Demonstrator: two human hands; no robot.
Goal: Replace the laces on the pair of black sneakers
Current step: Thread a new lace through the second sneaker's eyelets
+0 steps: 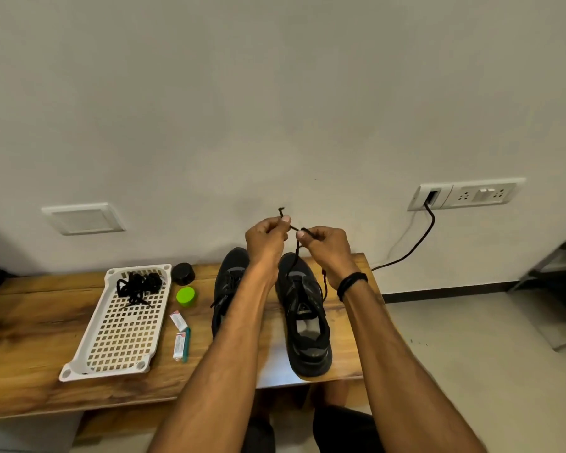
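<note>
My left hand [266, 238] and right hand [327, 248] each pinch the black lace [296, 253] above the right sneaker [304, 318] on the tabletop [30, 354].

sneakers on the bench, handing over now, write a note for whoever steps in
Left hand and right hand each pinch the black lace, raised above the right sneaker, which it runs down into.
Left sneaker stands beside it, partly hidden by a forearm.
A bundle of black laces lies in the white tray.
Old or new lace: cannot tell. Left: finish this sneaker, then likely the other.
</note>
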